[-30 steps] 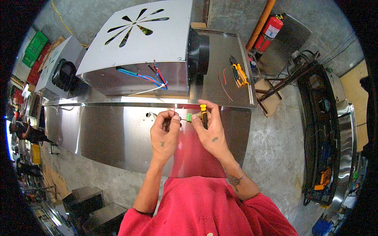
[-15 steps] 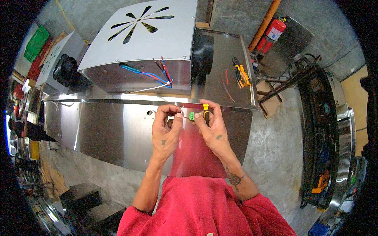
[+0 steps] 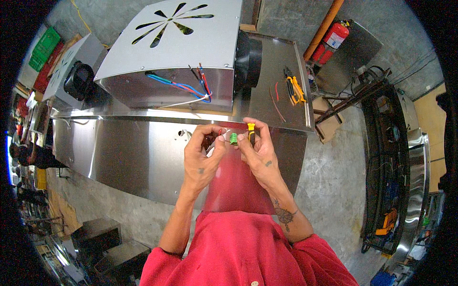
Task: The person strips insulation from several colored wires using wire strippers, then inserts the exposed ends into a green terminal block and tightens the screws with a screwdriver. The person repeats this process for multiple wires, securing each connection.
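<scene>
My left hand (image 3: 206,150) is closed in a pinch on a thin wire, its end beside a small green terminal block (image 3: 233,138). Whether the wire sits inside the block I cannot tell. The fingertips of my right hand (image 3: 257,150) grip the terminal block. A small yellow-and-black screwdriver (image 3: 251,132) is also held in that hand, upright against the fingers. Beyond both hands stands a grey metal box (image 3: 186,45) with petal-shaped slots. From its front hang blue, red, black and white wires (image 3: 202,86).
Orange-handled pliers (image 3: 296,88) and loose wire scraps (image 3: 275,102) lie on the steel bench (image 3: 267,107) at the right. A black round duct collar (image 3: 248,62) juts from the box. Farther right are a fire extinguisher (image 3: 331,43) and a black rack (image 3: 384,167). Another person (image 3: 36,155) is at the far left.
My left fingertips have shifted slightly at the wire, and a pale wire end now shows above them. The terminal block and screwdriver have moved a little to the right. Another person has come into sight.
</scene>
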Available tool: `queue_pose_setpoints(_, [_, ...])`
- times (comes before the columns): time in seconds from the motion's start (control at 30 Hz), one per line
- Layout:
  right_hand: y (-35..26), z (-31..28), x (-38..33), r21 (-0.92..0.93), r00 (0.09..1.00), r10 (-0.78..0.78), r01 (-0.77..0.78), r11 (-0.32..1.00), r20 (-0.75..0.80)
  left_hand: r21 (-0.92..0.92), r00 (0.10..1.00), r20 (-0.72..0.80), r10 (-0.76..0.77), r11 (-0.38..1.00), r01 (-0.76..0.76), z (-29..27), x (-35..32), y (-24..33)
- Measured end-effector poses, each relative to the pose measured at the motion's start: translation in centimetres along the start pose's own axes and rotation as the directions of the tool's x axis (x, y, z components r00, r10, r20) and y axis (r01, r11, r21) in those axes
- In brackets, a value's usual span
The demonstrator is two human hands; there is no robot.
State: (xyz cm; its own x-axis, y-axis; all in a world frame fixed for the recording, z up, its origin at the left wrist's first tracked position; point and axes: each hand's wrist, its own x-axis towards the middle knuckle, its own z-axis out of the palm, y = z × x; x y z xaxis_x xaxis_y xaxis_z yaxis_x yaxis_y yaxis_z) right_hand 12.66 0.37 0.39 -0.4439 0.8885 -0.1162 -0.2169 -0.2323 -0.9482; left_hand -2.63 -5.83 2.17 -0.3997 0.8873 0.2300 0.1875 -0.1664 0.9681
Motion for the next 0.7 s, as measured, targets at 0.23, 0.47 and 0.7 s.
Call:
queue_pose_setpoints(0.23, [0.2,-0.1,0.0,0.065,0.999,0.034,-0.035,0.997,0.007,0.100,0.999,0.008,0.032,0.994,-0.033,-0.3,-0.1,-0.2])
queue_pose_setpoints(0.47, [0.7,0.6,-0.1,0.136,0.999,0.039,-0.039,0.990,0.001,0.356,0.977,-0.016,0.212,0.915,-0.193,-0.1,0.3,0.6])
queue_pose_setpoints(0.7, [1.1,0.7,-0.1,0.117,0.999,0.029,-0.027,0.993,-0.019,0.413,0.969,0.007,0.248,0.882,-0.229,-0.2,0.3,1.1])
